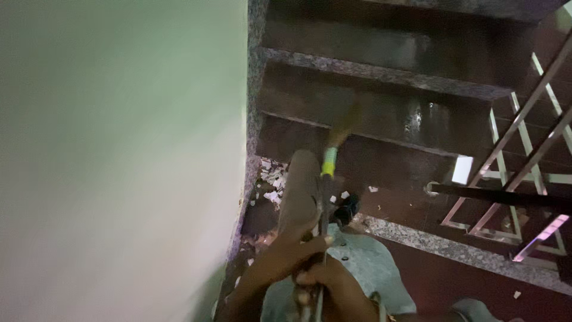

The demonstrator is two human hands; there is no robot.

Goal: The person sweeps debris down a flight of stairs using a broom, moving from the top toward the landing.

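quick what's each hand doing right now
Left hand: closed around the broom handle.
Right hand: closed around the same handle, lower down.

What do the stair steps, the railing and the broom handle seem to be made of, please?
The stair steps look like polished dark red-brown stone, perhaps granite: they are glossy with light reflections and have speckled grey edges. The railing appears to be shiny metal, likely steel, going by its thin bright bars. The broom handle, gripped by both hands, is too blurred to judge; a yellow-green band wraps it.
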